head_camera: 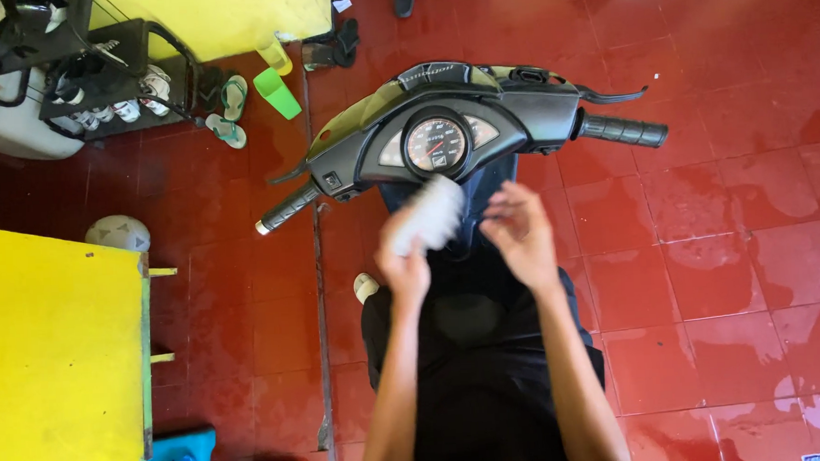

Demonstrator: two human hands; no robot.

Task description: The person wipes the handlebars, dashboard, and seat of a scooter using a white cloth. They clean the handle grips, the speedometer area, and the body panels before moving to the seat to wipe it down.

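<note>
I sit astride a black scooter and look down on its handlebar point(460, 118) with a round speedometer point(436, 144) in the middle. My left hand point(404, 263) is closed on a white cloth point(428, 215), blurred, held just below the dashboard. My right hand point(521, 233) hovers beside the cloth with fingers spread and nothing in it. Rubber grips stick out at the left point(286, 209) and right point(623, 130) ends of the bar.
A yellow table point(56, 347) stands at the left, with a pale ball point(117, 232) behind it. A shoe rack point(109, 82), sandals point(230, 109) and a green cup point(278, 93) lie at the back left. The floor point(706, 245) is wet red tile.
</note>
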